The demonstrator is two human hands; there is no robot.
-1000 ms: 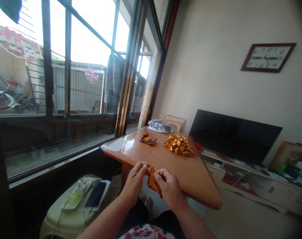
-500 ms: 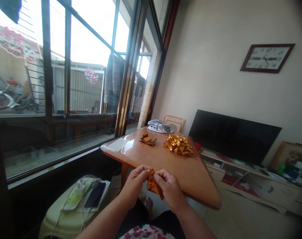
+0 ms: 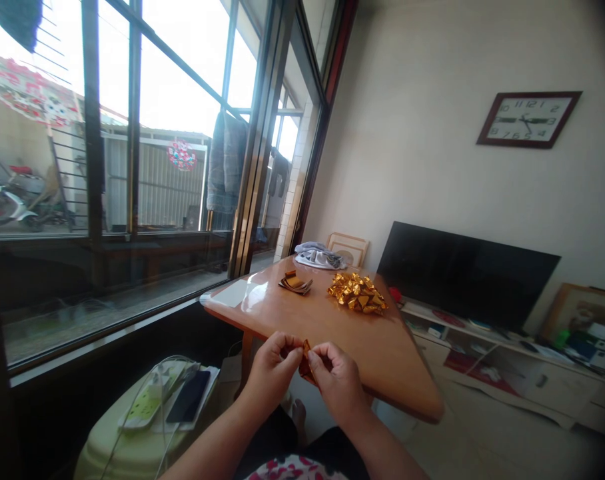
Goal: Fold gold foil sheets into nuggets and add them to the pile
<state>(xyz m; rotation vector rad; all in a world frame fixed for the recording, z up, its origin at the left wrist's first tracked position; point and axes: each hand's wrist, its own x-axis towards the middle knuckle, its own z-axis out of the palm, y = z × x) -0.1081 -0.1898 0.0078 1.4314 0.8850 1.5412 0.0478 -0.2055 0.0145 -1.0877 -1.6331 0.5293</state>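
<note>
Between my hands, just in front of the table's near edge, is a small folded piece of gold foil paper (image 3: pixel 306 363). My left hand (image 3: pixel 276 367) pinches its left side between thumb and fingers. From the other side, my right hand (image 3: pixel 336 377) grips it the same way, and the two hands nearly touch. Fingers cover much of the foil. On the wooden table (image 3: pixel 282 319) beyond, a heap of folded gold foil pieces (image 3: pixel 357 292) lies to the right. A small stack of flat foil sheets (image 3: pixel 295 283) sits left of it.
A pale green stool (image 3: pixel 102 437) at my lower left bears a power strip (image 3: pixel 145 407), cables and a dark phone (image 3: pixel 188 397). Folded cloth (image 3: pixel 318 255) lies at the table's far end. A television (image 3: pixel 465 273) stands on a white cabinet to the right.
The gold foil has been folded smaller; its lower flap that hung between my hands no longer shows. Both hands stay on it in nearly the same place.
</note>
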